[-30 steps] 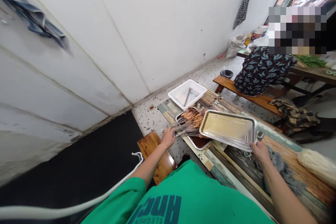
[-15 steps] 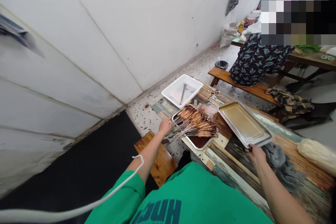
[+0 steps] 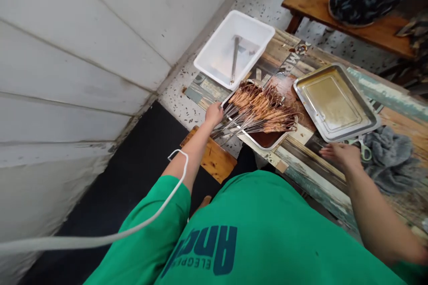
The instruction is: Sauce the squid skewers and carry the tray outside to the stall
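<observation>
The skewers (image 3: 259,109) lie fanned in a tray (image 3: 267,139) at frame centre, meat ends toward the upper right, bare metal handles pointing lower left at the left hand (image 3: 214,114), whose grip is closed on those handle ends. The right hand (image 3: 341,155), fingers loosely apart and holding nothing, rests on the worktop (image 3: 310,167) just below the empty steel pan (image 3: 336,102), beside scissors (image 3: 363,149) and a grey cloth (image 3: 389,160).

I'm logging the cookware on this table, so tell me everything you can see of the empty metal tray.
The metal tray is a shiny rectangular pan, steel by its look, with rounded corners, a rolled rim and a stepped flat bottom filmed in yellowish residue. It holds nothing else and sits on the table, right of the skewers. Its near corner reaches the grey cloth. The right hand lies just short of it.
</observation>
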Available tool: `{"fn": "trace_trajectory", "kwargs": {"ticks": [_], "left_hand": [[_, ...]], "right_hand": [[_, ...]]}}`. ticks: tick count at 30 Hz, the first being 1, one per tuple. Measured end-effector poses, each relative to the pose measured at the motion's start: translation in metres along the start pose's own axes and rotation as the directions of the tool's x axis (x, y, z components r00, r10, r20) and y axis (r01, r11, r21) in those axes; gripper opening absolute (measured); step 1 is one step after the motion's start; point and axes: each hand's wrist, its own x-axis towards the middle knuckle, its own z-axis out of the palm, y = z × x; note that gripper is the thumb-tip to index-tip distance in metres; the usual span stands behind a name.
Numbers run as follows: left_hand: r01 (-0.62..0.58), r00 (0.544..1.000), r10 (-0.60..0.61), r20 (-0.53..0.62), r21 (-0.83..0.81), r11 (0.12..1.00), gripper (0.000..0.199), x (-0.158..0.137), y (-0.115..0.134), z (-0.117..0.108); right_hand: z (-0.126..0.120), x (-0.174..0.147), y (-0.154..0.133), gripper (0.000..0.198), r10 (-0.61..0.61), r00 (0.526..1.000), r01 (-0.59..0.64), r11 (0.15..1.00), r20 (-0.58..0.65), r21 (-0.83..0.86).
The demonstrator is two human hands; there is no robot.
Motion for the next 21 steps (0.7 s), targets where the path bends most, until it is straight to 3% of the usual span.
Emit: {"fn": "trace_trajectory", "kwargs": {"ticks": [2, 4, 9, 14, 21], "left_hand": [[-0.001, 1.000, 0.001, 0.002, -0.031, 1.000, 0.040, 0.008, 0.003, 0.006], [0.031, 0.999, -0.031, 0.008, -0.075, 0.997, 0.039, 0.017, 0.006, 0.011], [0.213, 0.977, -0.207, 0.052, -0.293, 0.932, 0.034, 0.044, 0.013, 0.019], [0.298, 0.954, -0.290, 0.081, -0.386, 0.873, 0.029, 0.064, 0.025, 0.031], [0.383, 0.914, -0.402, 0.059, -0.460, 0.801, 0.026, 0.059, 0.040, 0.050]], "right_hand": [[0.025, -0.009, -0.004, 0.020, 0.093, 0.990, -0.114, 0.970, 0.106, 0.213], [0.057, -0.017, -0.013, 0.013, 0.109, 0.976, -0.176, 0.905, 0.188, 0.388], [0.118, -0.020, -0.034, 0.012, 0.114, 0.983, -0.180, 0.761, 0.145, 0.623], [0.128, -0.008, -0.038, 0.013, 0.126, 0.982, -0.188, 0.752, 0.143, 0.631], [0.118, -0.002, -0.034, 0.022, 0.116, 0.976, -0.205, 0.776, 0.185, 0.596]]}}
